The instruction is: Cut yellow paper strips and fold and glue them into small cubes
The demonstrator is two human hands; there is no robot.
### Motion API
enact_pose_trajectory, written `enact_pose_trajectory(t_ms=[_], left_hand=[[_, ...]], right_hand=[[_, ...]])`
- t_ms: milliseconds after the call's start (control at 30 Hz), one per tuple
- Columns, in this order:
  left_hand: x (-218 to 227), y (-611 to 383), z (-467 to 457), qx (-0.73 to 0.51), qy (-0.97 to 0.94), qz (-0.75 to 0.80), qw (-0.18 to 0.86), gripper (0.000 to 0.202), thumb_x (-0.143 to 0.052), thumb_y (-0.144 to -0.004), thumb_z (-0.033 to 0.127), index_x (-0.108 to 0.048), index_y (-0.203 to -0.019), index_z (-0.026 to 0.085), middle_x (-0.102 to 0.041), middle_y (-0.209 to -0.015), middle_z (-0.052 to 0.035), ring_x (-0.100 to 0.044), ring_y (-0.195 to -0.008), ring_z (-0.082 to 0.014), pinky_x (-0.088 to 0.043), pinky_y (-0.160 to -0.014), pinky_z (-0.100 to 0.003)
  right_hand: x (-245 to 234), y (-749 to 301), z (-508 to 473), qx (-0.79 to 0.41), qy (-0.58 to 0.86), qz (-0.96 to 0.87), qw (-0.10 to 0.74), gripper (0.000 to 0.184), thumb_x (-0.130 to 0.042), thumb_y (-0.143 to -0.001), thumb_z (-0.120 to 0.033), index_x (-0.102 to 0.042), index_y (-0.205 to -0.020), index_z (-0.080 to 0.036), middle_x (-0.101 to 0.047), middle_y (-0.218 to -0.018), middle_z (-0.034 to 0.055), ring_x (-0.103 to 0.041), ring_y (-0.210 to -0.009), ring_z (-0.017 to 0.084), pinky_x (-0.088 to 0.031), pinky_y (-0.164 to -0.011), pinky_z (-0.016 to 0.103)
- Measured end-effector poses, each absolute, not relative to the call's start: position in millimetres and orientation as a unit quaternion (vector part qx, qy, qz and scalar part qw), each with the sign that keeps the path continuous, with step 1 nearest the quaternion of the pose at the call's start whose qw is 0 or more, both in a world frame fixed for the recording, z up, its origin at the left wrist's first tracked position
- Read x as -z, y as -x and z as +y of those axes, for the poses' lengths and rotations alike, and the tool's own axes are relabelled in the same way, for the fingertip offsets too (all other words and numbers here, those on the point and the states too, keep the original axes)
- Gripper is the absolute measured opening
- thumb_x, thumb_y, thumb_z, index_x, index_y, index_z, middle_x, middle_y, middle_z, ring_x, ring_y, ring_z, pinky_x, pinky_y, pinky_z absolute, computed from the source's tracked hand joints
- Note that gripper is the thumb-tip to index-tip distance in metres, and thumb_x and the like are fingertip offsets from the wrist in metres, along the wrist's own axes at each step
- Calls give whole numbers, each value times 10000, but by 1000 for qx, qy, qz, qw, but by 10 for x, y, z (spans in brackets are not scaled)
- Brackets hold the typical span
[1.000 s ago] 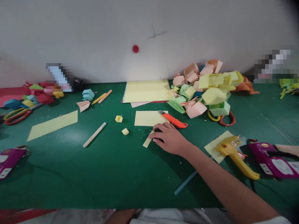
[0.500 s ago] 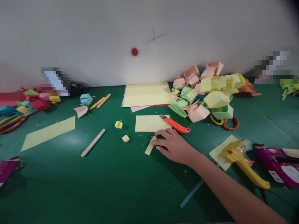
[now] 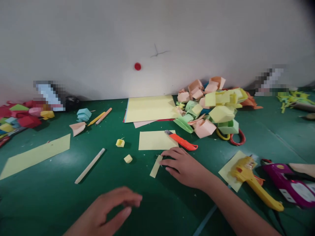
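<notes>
My right hand (image 3: 183, 165) reaches over the green table with its fingers apart. Its fingertips touch the upper end of a small pale-yellow paper strip (image 3: 156, 167). Just beyond lies a larger yellow paper rectangle (image 3: 152, 141), with an orange utility knife (image 3: 184, 141) across its right side. My left hand (image 3: 113, 209), slightly blurred, is at the bottom of the view, thumb and fingers apart and nothing between them. Two tiny folded yellow paper pieces, one an open box (image 3: 120, 143) and one a closed-looking block (image 3: 128, 159), sit left of the strip.
A heap of folded paper boxes (image 3: 221, 113) and scissors (image 3: 238, 137) lie at the back right. A yellow glue gun (image 3: 256, 183) and a purple device (image 3: 283, 183) are on the right. Stacked paper sheets (image 3: 150, 108) rest against the wall; a pale stick (image 3: 90, 166) lies left.
My left hand has come into view from the bottom. My right hand stays at the paper strip. The whole view has shifted, so things on the table appear lower and a little farther left.
</notes>
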State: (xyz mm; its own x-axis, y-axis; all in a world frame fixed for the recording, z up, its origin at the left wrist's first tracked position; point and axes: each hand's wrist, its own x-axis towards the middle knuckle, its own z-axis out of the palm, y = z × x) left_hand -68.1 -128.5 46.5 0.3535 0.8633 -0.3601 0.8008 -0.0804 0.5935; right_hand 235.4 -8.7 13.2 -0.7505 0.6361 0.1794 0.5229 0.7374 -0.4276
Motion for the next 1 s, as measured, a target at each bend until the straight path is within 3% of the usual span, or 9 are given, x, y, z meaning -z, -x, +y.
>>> enact_pose_trajectory(t_ms=[100,233,367,533,700,867,1000], left_hand=[[-434,508,-761,-101,-765,535,346,330,-419,-1020,326,-632,-1269,364,-640,-1303,-15,-614,-1167,-197,-539,-967,-331],[-312,328,-317,-77,-868,452,191,477,-556,-953,288,-512,-1425,340,-550,-1448,-39,-473,-1350,-268,-420,-1116,-455],[-175,245,-183,-27,-907,399,128,554,-591,-934,391,-452,-1469,348,-421,-1564,-31,-375,-1417,-320,-359,-1130,-503],[-112,107,-191,-26,-900,430,70,410,-491,-981,412,-546,-1373,305,-420,-1561,-55,-362,-1408,-349,-356,-1076,-546],[-109,-4,-225,-32,-874,482,48,350,-451,-992,372,-588,-1293,259,-469,-1515,-90,-384,-1390,-362,-384,-1028,-564],[-118,22,-239,-35,-883,467,30,430,-393,-1016,365,-478,-1437,346,-385,-1589,-43,-346,-1432,-341,-373,-1045,-558],[-108,2,-283,-37,-869,493,4,439,-386,-1014,421,-513,-1426,339,-405,-1579,-58,-337,-1445,-363,-356,-1050,-589]], right_hand=[[-331,-2569,-150,-127,299,-913,246,350,-473,-961,-115,-661,-1195,-294,-654,-1243,55,-562,-1149,229,-490,-963,428],[-554,-3178,-446,-1,442,-831,337,333,-546,-917,-149,-610,-1193,-324,-660,-1107,78,-607,-1040,267,-500,-847,438],[-319,-3872,-878,48,658,-723,205,272,-482,-909,-437,-529,-1156,-333,-641,-1123,131,-601,-1056,388,-435,-926,617],[222,-4264,-1202,5,717,-686,127,467,-518,-834,-509,-421,-1239,-297,-596,-1175,173,-582,-1156,419,-465,-961,593],[359,-4308,-1059,-31,787,-608,98,579,-428,-834,-506,-422,-1316,-185,-603,-1261,227,-613,-1171,416,-496,-943,541],[249,-4315,-936,-135,842,-514,86,503,-490,-751,-540,-526,-1159,-249,-709,-1051,166,-710,-880,381,-528,-786,485],[26,-4165,-960,-128,852,-484,153,512,-496,-702,-601,-546,-1088,-269,-712,-967,132,-689,-808,373,-507,-685,470]])
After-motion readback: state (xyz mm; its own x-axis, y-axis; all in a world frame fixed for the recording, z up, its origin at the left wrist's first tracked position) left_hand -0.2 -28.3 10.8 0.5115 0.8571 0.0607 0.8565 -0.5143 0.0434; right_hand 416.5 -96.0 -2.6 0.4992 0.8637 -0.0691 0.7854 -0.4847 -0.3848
